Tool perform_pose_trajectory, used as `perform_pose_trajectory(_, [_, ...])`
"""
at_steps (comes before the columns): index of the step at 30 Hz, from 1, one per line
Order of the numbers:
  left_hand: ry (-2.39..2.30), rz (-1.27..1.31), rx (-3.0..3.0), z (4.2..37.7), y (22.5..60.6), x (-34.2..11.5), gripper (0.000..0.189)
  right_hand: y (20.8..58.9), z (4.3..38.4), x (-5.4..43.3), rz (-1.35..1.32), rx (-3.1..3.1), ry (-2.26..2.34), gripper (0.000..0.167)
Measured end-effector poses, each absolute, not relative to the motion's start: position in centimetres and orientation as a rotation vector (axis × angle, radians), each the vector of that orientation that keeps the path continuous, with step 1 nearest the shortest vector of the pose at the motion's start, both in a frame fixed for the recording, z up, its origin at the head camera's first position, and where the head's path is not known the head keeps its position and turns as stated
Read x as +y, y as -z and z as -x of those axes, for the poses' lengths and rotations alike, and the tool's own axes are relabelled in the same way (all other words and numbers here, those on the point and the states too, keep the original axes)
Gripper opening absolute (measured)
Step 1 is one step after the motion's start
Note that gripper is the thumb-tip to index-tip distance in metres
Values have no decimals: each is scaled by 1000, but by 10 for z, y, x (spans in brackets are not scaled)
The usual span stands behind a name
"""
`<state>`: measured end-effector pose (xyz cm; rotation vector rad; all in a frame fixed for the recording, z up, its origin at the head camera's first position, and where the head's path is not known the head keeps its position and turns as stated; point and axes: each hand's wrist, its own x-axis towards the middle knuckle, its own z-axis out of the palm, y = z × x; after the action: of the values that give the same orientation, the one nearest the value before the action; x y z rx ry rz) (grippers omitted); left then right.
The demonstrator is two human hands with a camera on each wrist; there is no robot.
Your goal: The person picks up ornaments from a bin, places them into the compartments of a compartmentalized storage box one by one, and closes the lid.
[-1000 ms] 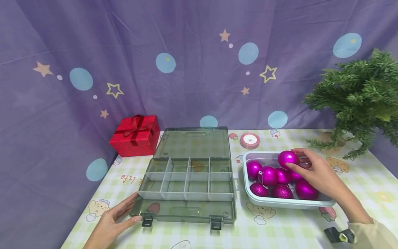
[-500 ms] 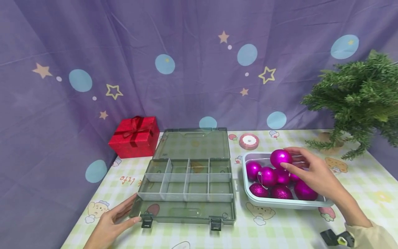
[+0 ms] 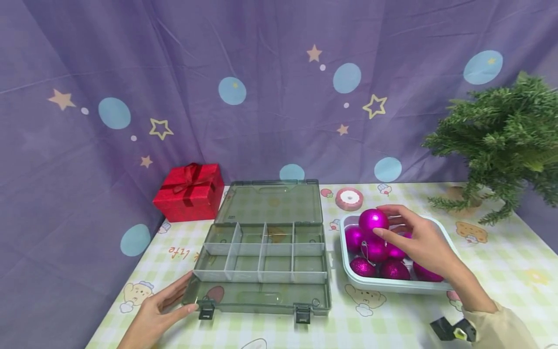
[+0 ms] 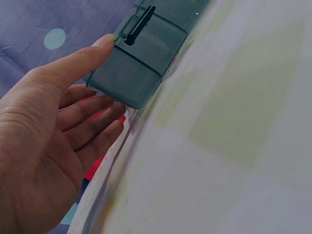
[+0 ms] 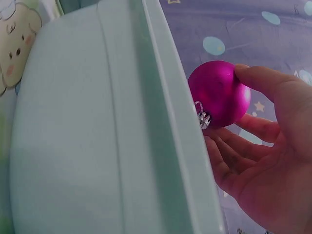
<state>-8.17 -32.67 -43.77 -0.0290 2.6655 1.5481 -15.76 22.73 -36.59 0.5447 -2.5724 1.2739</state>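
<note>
My right hand (image 3: pixel 423 242) pinches a shiny magenta Christmas ball (image 3: pixel 373 222) between thumb and fingers, above the other balls. In the right wrist view the ball (image 5: pixel 219 92) shows its silver cap and loop beside the tub's rim. Several more magenta balls, some glittery (image 3: pixel 395 269), lie in the pale blue tub (image 3: pixel 405 285). A grey see-through divided box (image 3: pixel 260 276) stands with its lid (image 3: pixel 270 201) laid back. At its front left corner my left hand (image 3: pixel 157 310) rests with fingers extended; in the left wrist view the thumb touches the box (image 4: pixel 131 73) edge.
A red gift box (image 3: pixel 192 191) sits at the back left. Behind the tub is a pink ribbon roll (image 3: pixel 349 198). Green artificial tree branches (image 3: pixel 501 140) reach in from the right. A purple patterned curtain (image 3: pixel 270 126) hangs behind the checked tablecloth (image 3: pixel 340 329).
My right hand has carried the held ball leftward across the tub, to above its left part. The left hand and the divided box have stayed in place.
</note>
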Motion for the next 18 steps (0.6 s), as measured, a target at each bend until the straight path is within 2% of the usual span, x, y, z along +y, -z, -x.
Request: perform_pose_trajectory(18, [-1563,41,2658,80,436,-326,73,371,172,179,-767,-2483,-1451,46])
